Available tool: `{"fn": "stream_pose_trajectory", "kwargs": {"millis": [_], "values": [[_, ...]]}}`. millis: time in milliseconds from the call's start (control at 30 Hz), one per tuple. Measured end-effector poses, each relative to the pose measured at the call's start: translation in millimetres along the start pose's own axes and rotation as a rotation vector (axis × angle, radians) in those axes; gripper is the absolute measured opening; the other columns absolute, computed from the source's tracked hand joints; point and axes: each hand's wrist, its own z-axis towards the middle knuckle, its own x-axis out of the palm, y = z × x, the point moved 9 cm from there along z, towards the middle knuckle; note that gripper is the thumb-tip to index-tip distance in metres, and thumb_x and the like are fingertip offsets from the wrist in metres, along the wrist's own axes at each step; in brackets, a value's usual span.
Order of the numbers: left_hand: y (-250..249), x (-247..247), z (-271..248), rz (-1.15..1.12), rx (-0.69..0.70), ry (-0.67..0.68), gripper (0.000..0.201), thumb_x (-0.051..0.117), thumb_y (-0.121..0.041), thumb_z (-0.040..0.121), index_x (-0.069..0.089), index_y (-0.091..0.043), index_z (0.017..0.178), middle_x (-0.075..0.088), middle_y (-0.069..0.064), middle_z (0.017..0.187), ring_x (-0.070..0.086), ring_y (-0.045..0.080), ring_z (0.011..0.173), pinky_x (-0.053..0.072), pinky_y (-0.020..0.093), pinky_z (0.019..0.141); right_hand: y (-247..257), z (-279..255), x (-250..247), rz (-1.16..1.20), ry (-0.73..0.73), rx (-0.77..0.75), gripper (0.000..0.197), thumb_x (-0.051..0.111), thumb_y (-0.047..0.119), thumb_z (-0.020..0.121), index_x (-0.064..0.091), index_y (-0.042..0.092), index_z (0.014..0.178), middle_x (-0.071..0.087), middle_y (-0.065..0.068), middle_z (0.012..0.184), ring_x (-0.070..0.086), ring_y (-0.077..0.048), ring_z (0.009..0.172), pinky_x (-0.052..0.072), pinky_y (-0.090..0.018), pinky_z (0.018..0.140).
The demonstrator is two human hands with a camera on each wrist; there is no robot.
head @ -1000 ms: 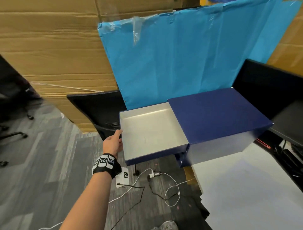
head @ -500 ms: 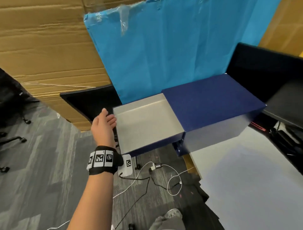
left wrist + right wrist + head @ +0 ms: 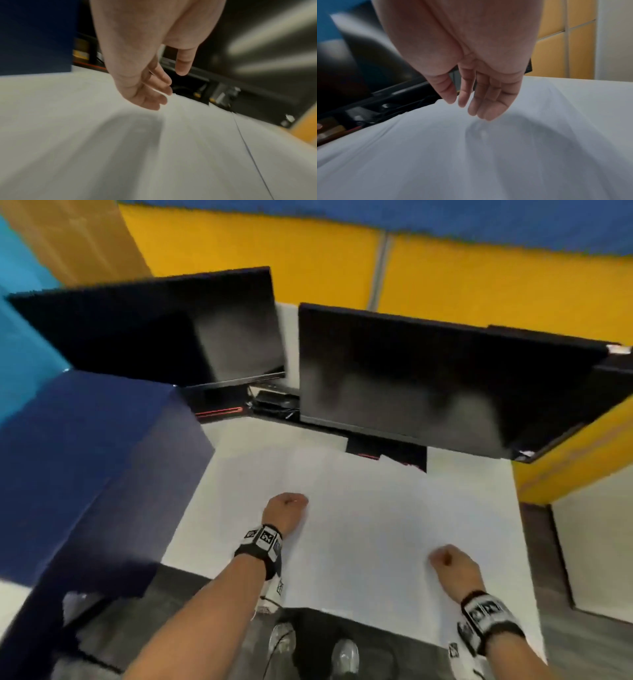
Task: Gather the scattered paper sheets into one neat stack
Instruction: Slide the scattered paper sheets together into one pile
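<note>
White paper sheets point(image 3: 359, 508) blank; left hand point(image 3: 284, 513), right hand point(image 3: 450, 568) fingers relaxed, empty.

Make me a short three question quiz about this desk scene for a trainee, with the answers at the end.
1. True or false: the left hand grips a sheet of the paper.
2. How many dark monitors stand behind the paper? A one, B two, C three.
3. Fill in: the big box left of the paper is dark ____.

Key:
1. False; the wrist views show both the left and the right hand over the paper with fingers loose, gripping nothing.
2. B, two: left monitor, right monitor.
3. Blue.
</note>
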Motion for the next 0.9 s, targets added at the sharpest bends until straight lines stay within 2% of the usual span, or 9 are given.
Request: {"fn": "stream_pose_trajectory", "kwargs": {"millis": [100,200,300,367,433,533,633,733,900], "values": [[-13,55,22,0.202,-0.012,0.027,0.031,0.068,-0.035,0.088,0.070,-0.021,0.116,0.067,-0.002,0.111,0.061,0.018,0.099,0.043,0.024,0.088,-13,32,-10,0.112,-0.069,0.079,0.014,0.058,0.021,0.093,0.063,0.014,0.104,0.068,-0.013,0.113,0.060,-0.027,0.095,0.041,-0.024,0.082],[-19,86,39,0.356,-0.015,0.047,0.046,0.067,-0.041,0.087,0.064,-0.019,0.127,0.066,0.002,0.129,0.060,0.025,0.117,0.044,0.031,0.102,-38,58,-27,0.121,-0.147,0.177,0.036,0.061,0.028,0.091,0.058,0.013,0.124,0.058,-0.015,0.125,0.056,-0.030,0.115,0.043,-0.030,0.093],[-17,101,53,0.434,-0.031,0.055,0.050,0.067,-0.045,0.085,0.062,-0.020,0.128,0.065,0.002,0.128,0.058,0.026,0.121,0.043,0.034,0.104,-79,67,-60,0.028,-0.328,0.456,0.058,0.062,0.037,0.085,0.046,0.013,0.136,0.044,-0.017,0.136,0.043,-0.035,0.125,0.041,-0.044,0.099],[-18,107,60,0.474,-0.026,0.057,0.048,0.067,-0.047,0.083,0.065,-0.021,0.124,0.066,-0.002,0.113,0.060,0.023,0.114,0.044,0.033,0.102,-109,62,-69,0.105,-0.381,0.746,0.070,0.062,0.040,0.082,0.038,0.006,0.138,0.037,-0.019,0.140,0.038,-0.035,0.127,0.036,-0.045,0.102],[-19,111,66,0.483,-0.023,0.047,0.044,0.067,-0.051,0.081,0.067,-0.024,0.116,0.065,-0.006,0.104,0.061,0.020,0.105,0.047,0.030,0.097,-118,69,-66,0.171,-0.366,0.873,0.072,0.058,0.043,0.085,0.036,-0.001,0.138,0.034,-0.021,0.141,0.036,-0.036,0.128,0.032,-0.043,0.105],[-20,119,66,0.473,-0.003,0.045,0.038,0.069,-0.057,0.077,0.070,-0.028,0.102,0.070,-0.008,0.100,0.063,0.018,0.097,0.049,0.029,0.091,-98,90,-63,0.203,-0.358,0.823,0.059,0.054,0.035,0.090,0.037,-0.002,0.133,0.034,-0.023,0.141,0.038,-0.040,0.128,0.032,-0.046,0.106],[-21,123,66,0.468,0.010,0.052,0.037,0.070,-0.060,0.076,0.072,-0.030,0.098,0.071,-0.009,0.098,0.065,0.017,0.097,0.050,0.029,0.088,-53,123,-42,0.222,-0.259,0.567,0.052,0.051,0.024,0.093,0.038,0.000,0.137,0.039,-0.023,0.139,0.044,-0.041,0.125,0.037,-0.045,0.107],[-26,125,65,0.469,0.012,0.081,0.039,0.068,-0.058,0.079,0.071,-0.029,0.103,0.069,-0.009,0.100,0.063,0.017,0.099,0.049,0.029,0.091,-22,131,-27,0.289,-0.180,0.325,0.061,0.056,0.030,0.089,0.040,0.010,0.145,0.046,-0.020,0.138,0.049,-0.040,0.123,0.043,-0.047,0.104],[-23,132,52,0.542,0.060,0.166,0.026,0.064,-0.051,0.084,0.066,-0.029,0.098,0.067,-0.010,0.098,0.064,0.016,0.097,0.049,0.026,0.090,-64,93,-31,0.122,-0.226,0.508,0.066,0.054,0.035,0.093,0.031,0.008,0.148,0.032,-0.022,0.144,0.038,-0.042,0.127,0.039,-0.046,0.101]]}}
